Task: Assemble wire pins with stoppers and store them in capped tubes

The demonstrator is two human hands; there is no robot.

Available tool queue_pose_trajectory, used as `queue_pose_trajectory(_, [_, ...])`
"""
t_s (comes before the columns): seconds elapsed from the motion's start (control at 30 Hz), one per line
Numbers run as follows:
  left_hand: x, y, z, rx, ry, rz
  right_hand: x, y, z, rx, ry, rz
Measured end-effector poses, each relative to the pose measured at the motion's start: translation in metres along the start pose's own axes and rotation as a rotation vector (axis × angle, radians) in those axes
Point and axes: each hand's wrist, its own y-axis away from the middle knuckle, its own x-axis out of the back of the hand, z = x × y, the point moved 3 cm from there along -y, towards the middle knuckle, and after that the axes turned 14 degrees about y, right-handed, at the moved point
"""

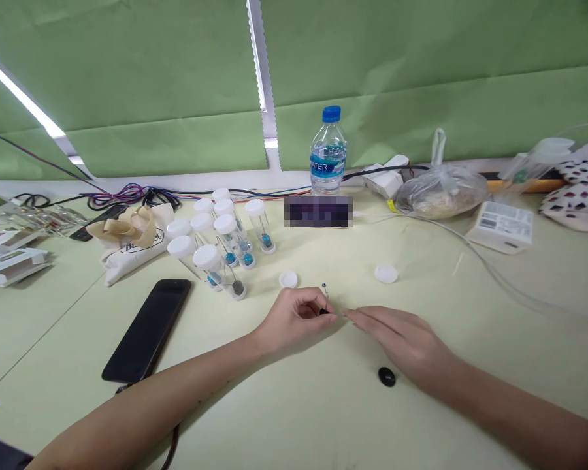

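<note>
My left hand rests near the middle of the table, thumb and forefinger pinched on a small black piece with a thin wire rising from it. A tiny dark bead tops the wire. Just to the right, my right hand has its fingers stretched out side by side, tips close to the left fingertips. Its thumb is hidden, and I see nothing held in it. Below the right hand lies a shiny black round piece. Beyond the hands are a white cap and a flat white disc.
Several clear tubes with white caps stand left of centre, with blue or grey pieces inside. A phone lies beside my left forearm. Behind are a cloth pouch, a water bottle, a plastic bag and a white box.
</note>
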Motion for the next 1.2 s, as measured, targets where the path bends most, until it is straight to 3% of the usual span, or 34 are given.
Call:
queue_pose_trajectory(0.37, [-0.004,0.005,0.003,-0.137,-0.188,-0.073,-0.011,0.000,0.007,-0.099,-0.112,-0.119])
queue_pose_trajectory(0.63, [0.002,-0.003,0.003,0.013,0.045,0.040,-0.003,-0.002,0.006,-0.180,0.105,-0.061])
queue_pose_trajectory(0.73, [0.003,-0.004,0.003,0.024,0.076,0.025,-0.002,0.000,0.006,-0.182,0.133,-0.041])
queue_pose_trajectory(0.93, [0.000,-0.003,0.001,0.028,0.105,-0.001,0.002,-0.002,0.002,-0.012,0.174,-0.004])
queue_pose_trajectory(1.2, [-0.002,-0.001,-0.001,0.043,0.101,-0.031,-0.003,0.007,0.008,-0.084,0.183,0.002])
